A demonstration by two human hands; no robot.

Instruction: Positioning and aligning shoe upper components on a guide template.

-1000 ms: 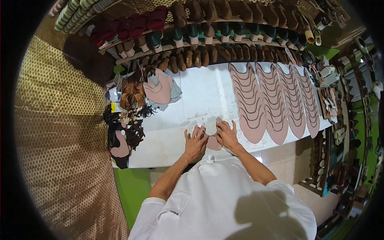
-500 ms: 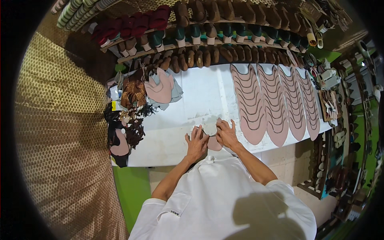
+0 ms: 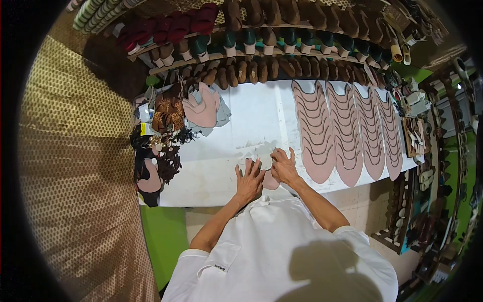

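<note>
I see both hands flat on the white table (image 3: 241, 136): my left hand (image 3: 249, 180) spreads its fingers wide, my right hand (image 3: 285, 167) presses a pink piece (image 3: 271, 180) lying between them at the near edge. Rows of pink pieces (image 3: 347, 131) overlap to the right. A small yellow label (image 3: 143, 129) sits far left.

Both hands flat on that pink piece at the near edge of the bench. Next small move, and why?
Probably lift it by its edge. Left hand and right hand press flat on the pink cut piece, apart from the overlapped rows to the right; neither hand grips it.
</note>
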